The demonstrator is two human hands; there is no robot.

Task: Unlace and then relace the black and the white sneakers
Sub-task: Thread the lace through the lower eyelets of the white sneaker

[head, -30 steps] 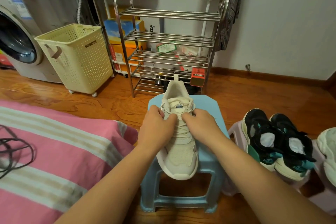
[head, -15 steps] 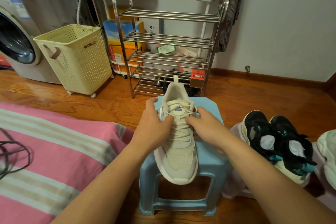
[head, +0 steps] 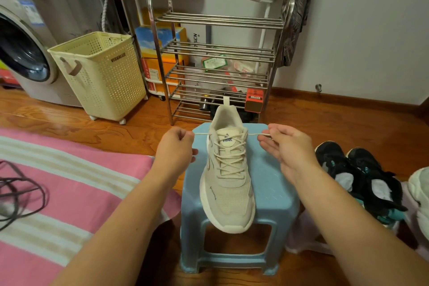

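Pinching lace (head: 232, 146) ends | left hand (head: 174, 149) grip clenched | right hand (head: 286, 146) fingertip grip

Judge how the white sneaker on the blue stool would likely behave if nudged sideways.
The white sneaker probably slides rather than rolls, resting flat-soled. Its toe overhangs the blue stool, so it might tip off forwards. Its mesh upper suggests it is light.

we see soft, warm indoor light, rather dim, with no hard shadows. the wooden floor (head: 144, 127) shows faint glare. the wide lens bends the edges, and the washing machine (head: 25, 53) looks blurred.
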